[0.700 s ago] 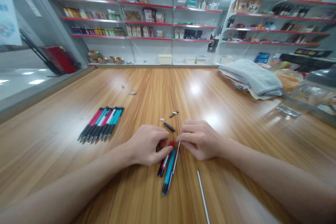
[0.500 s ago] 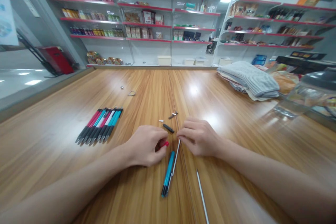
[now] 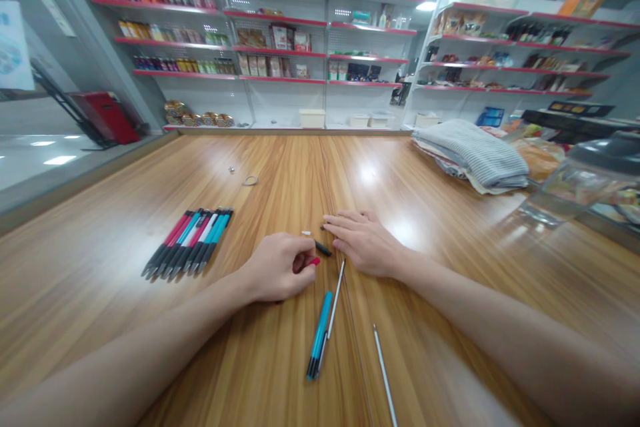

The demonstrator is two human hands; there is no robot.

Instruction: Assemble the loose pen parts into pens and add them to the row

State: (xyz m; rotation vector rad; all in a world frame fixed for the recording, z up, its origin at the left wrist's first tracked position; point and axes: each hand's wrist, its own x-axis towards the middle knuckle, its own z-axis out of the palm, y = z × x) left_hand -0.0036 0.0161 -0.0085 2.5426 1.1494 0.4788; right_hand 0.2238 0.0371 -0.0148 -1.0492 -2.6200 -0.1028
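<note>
My left hand (image 3: 280, 267) is closed around a red pen barrel (image 3: 313, 262), whose red end sticks out past my fingers. My right hand (image 3: 363, 240) lies flat on the wooden table (image 3: 450, 240) with fingers stretched out, covering the small metal pen parts. Its fingertips are beside a black pen piece (image 3: 321, 247) and a tiny white piece (image 3: 307, 233). A teal pen (image 3: 319, 333) and a thin white refill (image 3: 335, 297) lie just in front of my hands. A second refill (image 3: 385, 373) lies nearer to me.
A row of several red and teal pens (image 3: 190, 240) lies at the left. A ring (image 3: 250, 180) and a small part (image 3: 231, 169) lie farther back. Folded cloths (image 3: 475, 157) and a clear jar (image 3: 585, 180) stand at the right. Shop shelves (image 3: 280, 47) line the back.
My left hand has lifted the red pen off the table into its closed fingers. My right hand has let go of the refill, opened, and moved forward over the small metal parts.
</note>
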